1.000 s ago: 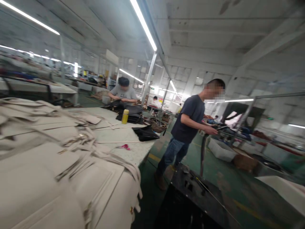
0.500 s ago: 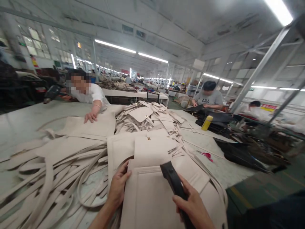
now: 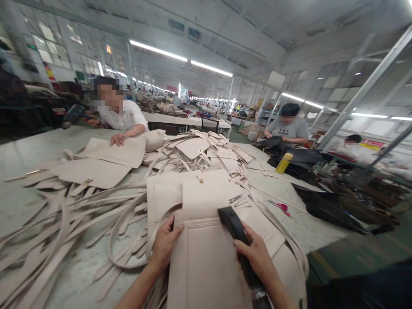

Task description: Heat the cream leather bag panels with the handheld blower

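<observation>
My right hand grips a black handled tool whose head rests on a cream leather bag panel lying in front of me. My left hand presses flat on the panel's left edge, fingers spread over it. More cream panels with small gold fittings lie just beyond, and long cream straps spread over the table to the left.
Across the table a person in white has a hand on a cream piece. A person in grey works on black material by a yellow bottle. Pink scissors lie to the right, near black pieces at the table's edge.
The view swung left from the aisle onto the table a second ago. Since half a second ago my hands and tool have hardly shifted; the person opposite has drawn their hand back a little.
</observation>
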Motion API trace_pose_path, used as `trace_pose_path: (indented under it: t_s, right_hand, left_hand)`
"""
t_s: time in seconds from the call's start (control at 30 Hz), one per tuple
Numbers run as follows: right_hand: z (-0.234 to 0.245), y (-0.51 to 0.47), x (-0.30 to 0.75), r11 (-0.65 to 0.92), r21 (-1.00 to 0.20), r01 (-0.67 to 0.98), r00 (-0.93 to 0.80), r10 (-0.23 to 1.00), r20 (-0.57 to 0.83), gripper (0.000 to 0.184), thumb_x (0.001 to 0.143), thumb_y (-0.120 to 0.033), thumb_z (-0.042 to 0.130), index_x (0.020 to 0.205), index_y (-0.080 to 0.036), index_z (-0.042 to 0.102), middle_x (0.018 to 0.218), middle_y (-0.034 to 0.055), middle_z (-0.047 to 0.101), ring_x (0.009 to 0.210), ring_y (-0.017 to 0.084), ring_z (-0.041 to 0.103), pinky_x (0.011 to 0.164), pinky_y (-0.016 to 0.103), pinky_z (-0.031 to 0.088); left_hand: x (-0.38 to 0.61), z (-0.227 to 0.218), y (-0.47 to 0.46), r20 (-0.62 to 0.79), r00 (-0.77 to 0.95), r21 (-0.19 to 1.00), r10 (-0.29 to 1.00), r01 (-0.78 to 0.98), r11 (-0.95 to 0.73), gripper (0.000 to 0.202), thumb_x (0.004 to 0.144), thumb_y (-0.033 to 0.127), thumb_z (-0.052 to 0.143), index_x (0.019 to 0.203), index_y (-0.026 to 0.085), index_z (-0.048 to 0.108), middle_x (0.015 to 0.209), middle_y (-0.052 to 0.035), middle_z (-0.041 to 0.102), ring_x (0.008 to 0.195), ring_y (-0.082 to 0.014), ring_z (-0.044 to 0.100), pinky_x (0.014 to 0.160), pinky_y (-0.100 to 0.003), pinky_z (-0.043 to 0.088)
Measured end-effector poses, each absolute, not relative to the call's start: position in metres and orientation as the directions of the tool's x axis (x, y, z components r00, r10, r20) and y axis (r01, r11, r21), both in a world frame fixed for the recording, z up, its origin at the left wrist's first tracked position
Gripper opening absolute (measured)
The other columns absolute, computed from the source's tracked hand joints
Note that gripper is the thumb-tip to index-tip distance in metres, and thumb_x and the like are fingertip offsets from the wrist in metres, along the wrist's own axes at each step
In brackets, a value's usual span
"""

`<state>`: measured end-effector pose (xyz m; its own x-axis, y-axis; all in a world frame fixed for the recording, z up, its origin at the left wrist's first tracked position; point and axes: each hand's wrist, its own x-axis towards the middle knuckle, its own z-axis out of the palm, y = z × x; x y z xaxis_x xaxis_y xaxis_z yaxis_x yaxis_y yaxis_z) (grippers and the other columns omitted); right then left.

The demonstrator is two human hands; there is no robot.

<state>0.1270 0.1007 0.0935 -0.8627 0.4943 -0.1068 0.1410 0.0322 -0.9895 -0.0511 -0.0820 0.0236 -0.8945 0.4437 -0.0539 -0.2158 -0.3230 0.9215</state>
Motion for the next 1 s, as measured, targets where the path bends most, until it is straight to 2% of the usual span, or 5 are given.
trace_pose_path:
  t_s: [0.17,0.37,0.6,0.73,1.0]
  right_hand:
    - [0.114,0.072,0.121,0.027,-0.991,0.135,-0.93,0.347,-0.117,0.069,0.067,-0.015,0.055,0.134,-0.02,0.039,0.059,-0.0038,0.058,0.041,0.01,0.05,0.034,0.018,0.042]
    - [0.108,0.03,0.082,0.07,-0.991,0.118,-0.98,0.169,-0.105,0.072,0.061,-0.01,0.055,0.13,-0.029,0.044,0.067,-0.0054,0.056,0.041,0.007,0.049,0.033,0.015,0.041]
    - [0.121,0.025,0.062,0.147,-0.989,-0.007,-0.986,0.166,0.032,0.066,0.064,-0.01,0.056,0.127,-0.026,0.048,0.066,-0.0053,0.054,0.044,0.007,0.049,0.035,0.013,0.04]
    - [0.121,0.029,0.066,0.103,-0.991,0.084,-0.986,0.15,-0.067,0.067,0.064,-0.012,0.055,0.128,-0.03,0.046,0.067,-0.0054,0.055,0.043,0.008,0.051,0.032,0.015,0.041]
    - [0.135,0.041,0.062,0.13,-0.991,-0.023,-0.964,0.26,0.056,0.067,0.069,-0.018,0.06,0.132,-0.026,0.042,0.067,-0.004,0.056,0.044,0.008,0.05,0.036,0.017,0.045]
  left_hand:
    - [-0.05,0.014,-0.082,-0.015,-0.958,0.894,0.285,-0.14,-0.425,0.055,0.065,0.033,0.074,0.115,0.021,0.056,0.113,-0.004,0.061,0.102,-0.02,0.058,0.079,-0.022,0.048]
    - [-0.051,0.012,-0.086,-0.043,-0.958,0.896,0.283,-0.162,-0.414,0.044,0.061,0.033,0.075,0.101,0.019,0.066,0.104,-0.0038,0.066,0.097,-0.0211,0.059,0.083,-0.025,0.047]
    - [-0.047,0.022,-0.082,0.011,-0.976,0.871,0.218,-0.098,-0.481,0.042,0.057,0.027,0.077,0.097,0.019,0.068,0.108,-0.0036,0.065,0.104,-0.0216,0.056,0.089,-0.026,0.045]
    - [-0.047,0.02,-0.081,-0.036,-0.961,0.841,0.273,-0.177,-0.511,0.044,0.056,0.027,0.077,0.097,0.017,0.066,0.101,-0.0044,0.066,0.096,-0.0206,0.058,0.082,-0.026,0.047]
    - [-0.044,0.032,-0.086,-0.011,-0.932,0.866,0.363,-0.19,-0.462,0.053,0.064,0.029,0.072,0.113,0.017,0.057,0.096,-0.0051,0.063,0.08,-0.0168,0.059,0.071,-0.024,0.048]
